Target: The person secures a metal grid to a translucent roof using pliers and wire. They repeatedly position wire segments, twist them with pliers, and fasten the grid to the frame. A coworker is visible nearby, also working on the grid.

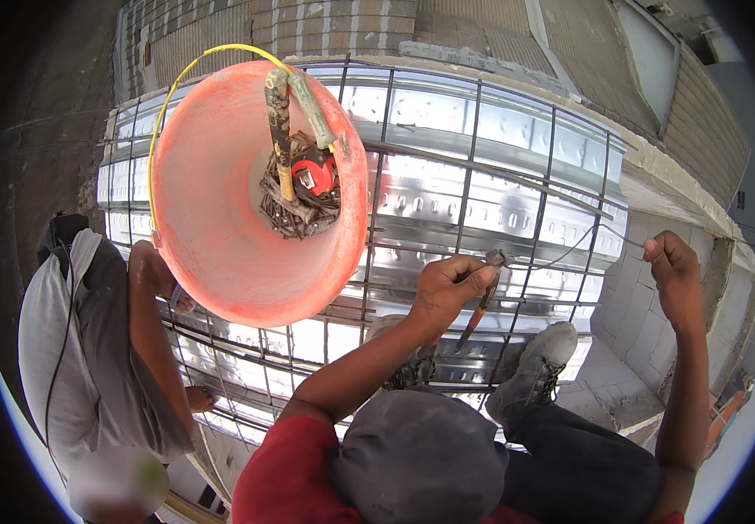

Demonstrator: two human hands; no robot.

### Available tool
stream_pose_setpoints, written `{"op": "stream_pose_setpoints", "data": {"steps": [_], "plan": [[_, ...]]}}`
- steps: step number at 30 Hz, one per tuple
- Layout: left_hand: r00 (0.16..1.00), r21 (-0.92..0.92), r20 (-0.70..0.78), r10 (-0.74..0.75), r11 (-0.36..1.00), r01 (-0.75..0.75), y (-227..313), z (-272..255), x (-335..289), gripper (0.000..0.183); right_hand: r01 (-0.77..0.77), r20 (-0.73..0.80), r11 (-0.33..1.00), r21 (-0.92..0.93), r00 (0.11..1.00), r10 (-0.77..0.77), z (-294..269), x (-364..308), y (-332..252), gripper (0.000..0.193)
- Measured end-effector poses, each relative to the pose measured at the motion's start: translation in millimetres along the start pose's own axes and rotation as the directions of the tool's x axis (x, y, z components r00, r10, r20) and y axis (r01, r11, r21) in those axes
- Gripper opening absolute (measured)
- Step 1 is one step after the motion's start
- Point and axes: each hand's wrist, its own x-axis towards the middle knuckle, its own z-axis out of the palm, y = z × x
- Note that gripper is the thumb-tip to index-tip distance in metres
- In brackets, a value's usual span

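Note:
My left hand [456,286] is closed around what look like pincers [475,325], their grey head up by my thumb and the orange and dark handles slanting down. A thin dark wire [561,259] runs from the pincers' head toward the right. At its far end, my right hand [676,262] is raised with the fingers curled in a pinch on the wire. Below both hands lies a grid of steel bars [467,175] over shiny corrugated metal decking [421,196].
A pinkish-orange bucket [211,175] stands at left, holding a hammer [279,131], a red tape measure [318,177] and loose nails. A co-worker in grey [89,349] crouches at lower left. My boot [536,367] rests on the grid. Block walls [635,306] lie right; roofs [351,31] beyond.

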Motion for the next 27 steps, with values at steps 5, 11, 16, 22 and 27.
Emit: {"op": "stream_pose_setpoints", "data": {"steps": [5, 11, 16, 22, 27], "plan": [[0.986, -0.03, -0.028, -0.162, 0.987, 0.161, -40, 20, -13, 0.037, 0.105, 0.138, 0.933, -0.344, 0.989, -0.061, 44, 21, 44, 0.031], [0.929, -0.317, -0.065, -0.365, 0.89, 0.327, -63, 25, -16, 0.043, 0.361, 0.815, 0.914, -0.187, 0.577, -0.061, 78, 8, 43, 0.036], [0.933, -0.102, -0.1, -0.346, 0.936, 0.336, -61, 29, -15, 0.043, 0.467, 0.732, 0.829, -0.306, 0.672, -0.109, 94, 2, 67, 0.034], [0.993, 0.337, 0.063, -0.101, 0.938, 0.074, -88, 48, -15, 0.042, 0.19, 0.213, 0.83, -0.524, 0.973, -0.088, 75, 22, 114, 0.027], [0.966, 0.577, 0.028, -0.257, 0.793, 0.195, -94, 40, -15, 0.037, 0.229, 0.255, 0.829, -0.511, 0.961, -0.109, 88, 4, 135, 0.022]]}}
